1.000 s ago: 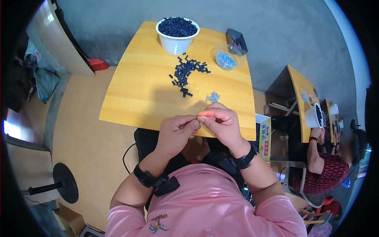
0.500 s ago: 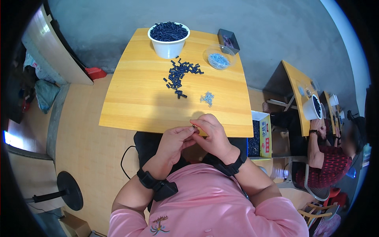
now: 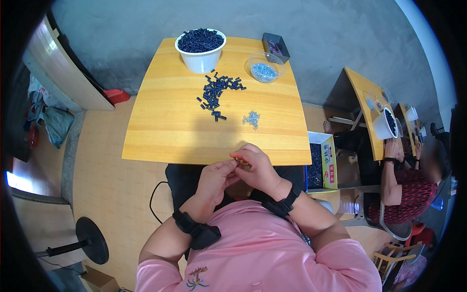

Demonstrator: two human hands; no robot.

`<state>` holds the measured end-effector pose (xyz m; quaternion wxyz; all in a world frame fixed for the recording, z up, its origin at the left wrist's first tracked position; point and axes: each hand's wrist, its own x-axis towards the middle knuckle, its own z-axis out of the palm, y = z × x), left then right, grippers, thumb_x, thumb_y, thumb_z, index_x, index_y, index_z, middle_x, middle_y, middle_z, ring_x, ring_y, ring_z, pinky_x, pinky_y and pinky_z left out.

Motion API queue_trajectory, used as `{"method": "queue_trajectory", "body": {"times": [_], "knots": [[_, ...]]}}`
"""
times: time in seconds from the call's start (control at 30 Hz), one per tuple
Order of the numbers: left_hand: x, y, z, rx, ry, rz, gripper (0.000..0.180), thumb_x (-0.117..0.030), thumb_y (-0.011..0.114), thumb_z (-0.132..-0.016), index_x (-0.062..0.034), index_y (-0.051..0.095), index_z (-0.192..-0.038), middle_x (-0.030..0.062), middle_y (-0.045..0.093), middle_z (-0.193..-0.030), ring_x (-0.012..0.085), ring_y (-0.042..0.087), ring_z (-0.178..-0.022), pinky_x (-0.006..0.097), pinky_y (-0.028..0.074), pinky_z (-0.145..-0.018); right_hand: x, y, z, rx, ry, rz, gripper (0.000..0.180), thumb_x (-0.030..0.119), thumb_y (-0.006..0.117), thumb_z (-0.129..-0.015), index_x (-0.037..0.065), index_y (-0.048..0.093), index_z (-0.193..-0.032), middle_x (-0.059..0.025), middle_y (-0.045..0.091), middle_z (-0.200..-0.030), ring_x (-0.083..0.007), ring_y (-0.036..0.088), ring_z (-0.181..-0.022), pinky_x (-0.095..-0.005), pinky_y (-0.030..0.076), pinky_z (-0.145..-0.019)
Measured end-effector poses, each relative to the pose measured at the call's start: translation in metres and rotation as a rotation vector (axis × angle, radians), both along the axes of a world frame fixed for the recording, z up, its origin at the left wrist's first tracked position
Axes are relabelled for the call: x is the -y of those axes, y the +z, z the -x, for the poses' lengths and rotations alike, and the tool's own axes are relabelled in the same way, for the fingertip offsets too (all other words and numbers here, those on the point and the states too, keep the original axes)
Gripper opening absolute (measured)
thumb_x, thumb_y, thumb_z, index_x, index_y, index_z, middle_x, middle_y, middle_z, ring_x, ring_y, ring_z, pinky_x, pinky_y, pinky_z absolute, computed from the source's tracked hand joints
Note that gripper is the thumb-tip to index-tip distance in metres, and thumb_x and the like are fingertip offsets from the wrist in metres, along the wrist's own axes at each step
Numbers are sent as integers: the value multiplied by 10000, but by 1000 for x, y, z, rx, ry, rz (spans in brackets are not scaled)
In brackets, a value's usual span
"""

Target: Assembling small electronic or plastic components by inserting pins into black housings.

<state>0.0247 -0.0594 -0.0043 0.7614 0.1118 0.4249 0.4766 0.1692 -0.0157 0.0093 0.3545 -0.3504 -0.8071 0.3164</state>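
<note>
The left hand (image 3: 217, 176) and right hand (image 3: 257, 166) are closed, pinching a tiny, light, stiff, dark plastic piece (image 3: 237, 159) by its ends, just off the yellow wooden worktop's (image 3: 165, 131) near edge.

Yellow-flapped open carton (image 3: 329, 156) beside the table's (image 3: 170, 126) right edge

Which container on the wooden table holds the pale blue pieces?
The small clear bowl toward the table's far right. The big white bowl beside it is heaped with dark pieces, and the dark grey box behind is rectangular.

Bright even daylight, sharp centre, fisheye-bent edges, dark rim.
</note>
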Motion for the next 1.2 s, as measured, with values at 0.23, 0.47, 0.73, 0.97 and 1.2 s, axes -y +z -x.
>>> {"method": "queue_trajectory", "body": {"times": [0.23, 0.47, 0.73, 0.97, 1.2], "knots": [[-2, -4, -1, -281, -26, -142, 173, -133, 584, -873, 21, 663, -869, 67, 650, -790, 115, 606, -680, 228, 496, -635, -3, 41, 10, 680, -15, -158, 216, 181, 620, -675, -1, 635, -790, -166, 578, -800, -317, 580, -820, -395, 477, -693], [3, -4, -2, -352, -81, -162, 173, -103, 597, -854, 51, 664, -895, 54, 642, -754, 97, 586, -648, 207, 474, -602, -13, 39, 7, 863, 228, -292, 275, 308, 611, -682, 50, 612, -586, -118, 585, -632, -299, 590, -631, -365, 486, -613], [11, 8, -1, -342, -92, -189, 184, -60, 540, -870, 70, 629, -967, 93, 657, -847, 144, 628, -702, 256, 516, -665, -14, 41, 11, 941, 361, -228, 331, 379, 602, -697, 66, 624, -591, -111, 596, -627, -286, 606, -653, -377, 481, -618], [13, 14, -4, -328, -70, -204, 202, -82, 559, -883, 88, 635, -960, 95, 650, -796, 136, 615, -661, 243, 503, -638, -19, 50, 6, 877, 373, -163, 311, 380, 600, -692, 86, 630, -596, -101, 603, -652, -294, 604, -672, -373, 481, -631], [14, 6, 0, -318, -149, -183, 205, -103, 557, -878, 66, 627, -971, 95, 653, -856, 144, 627, -704, 256, 516, -672, -13, 40, 6, 847, 350, -141, 288, 351, 603, -682, 75, 630, -605, -116, 613, -672, -296, 611, -687, -389, 487, -638]]}}
